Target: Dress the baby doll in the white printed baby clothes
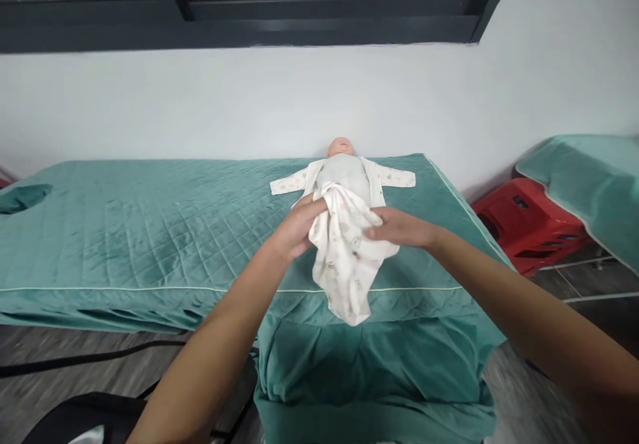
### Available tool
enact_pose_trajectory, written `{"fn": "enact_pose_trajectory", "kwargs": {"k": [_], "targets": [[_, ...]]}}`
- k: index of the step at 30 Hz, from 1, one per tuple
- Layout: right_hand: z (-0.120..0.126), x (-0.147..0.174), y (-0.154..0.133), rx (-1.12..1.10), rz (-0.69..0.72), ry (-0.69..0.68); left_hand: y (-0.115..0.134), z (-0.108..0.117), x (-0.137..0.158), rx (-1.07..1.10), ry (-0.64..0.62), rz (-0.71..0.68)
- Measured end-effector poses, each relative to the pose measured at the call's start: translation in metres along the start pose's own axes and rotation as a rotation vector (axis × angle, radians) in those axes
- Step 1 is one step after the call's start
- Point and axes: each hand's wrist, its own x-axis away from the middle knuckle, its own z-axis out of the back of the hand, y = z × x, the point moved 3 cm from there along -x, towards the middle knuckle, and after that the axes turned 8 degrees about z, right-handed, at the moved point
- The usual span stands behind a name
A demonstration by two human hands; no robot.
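Observation:
A baby doll (341,147) lies on its back on the green bed, its head toward the wall. Its torso is pale grey, and an opened white printed baby jacket (398,177) is spread under it with both sleeves out to the sides. Over the doll's lower body I hold a white printed baby garment (344,257), bunched at the top and hanging toward the bed's near edge. My left hand (301,223) is closed on its upper left side. On its right side, my right hand (397,226) grips the fabric between thumb and fingers. The doll's legs are hidden.
The green quilted bed cover (124,231) stretches left along the white wall, with a face hole at its far left. A red plastic stool (532,221) stands right of the bed, beside another green-covered surface (594,178). A black cable (90,359) runs at lower left.

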Motion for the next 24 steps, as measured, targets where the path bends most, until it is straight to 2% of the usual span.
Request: {"fn": "enact_pose_trajectory", "kwargs": {"k": [2,4,8,11,13,16,18,20,21,24], "targets": [[-0.004,0.002,0.000,0.070,-0.059,-0.051,-0.004,-0.001,-0.003,0.026,-0.010,0.024],[-0.002,0.000,-0.001,0.045,-0.043,0.070,-0.010,-0.001,-0.004,0.038,-0.041,0.046],[0.006,-0.006,-0.002,-0.256,0.115,0.403,-0.025,0.001,0.003,-0.050,-0.162,0.140],[0.006,-0.009,0.002,-0.385,0.121,0.481,-0.032,-0.004,0.013,-0.261,-0.304,0.244],[0.005,-0.008,0.005,-0.403,0.089,0.483,-0.031,-0.006,0.014,-0.346,-0.319,0.258],[0.005,-0.004,0.009,-0.378,0.049,0.415,-0.025,-0.001,0.005,-0.180,-0.159,0.151],[0.002,-0.003,0.011,-0.282,-0.017,0.252,-0.020,0.003,-0.004,-0.008,-0.070,0.052],[-0.002,-0.001,0.012,-0.144,-0.079,0.095,-0.020,0.005,-0.014,0.095,-0.052,0.014],[-0.004,-0.001,0.013,-0.096,-0.089,0.057,-0.021,0.005,-0.018,0.127,-0.056,0.019],[-0.005,-0.005,0.012,-0.104,-0.038,0.116,-0.027,0.002,-0.023,0.191,-0.056,0.036]]}}
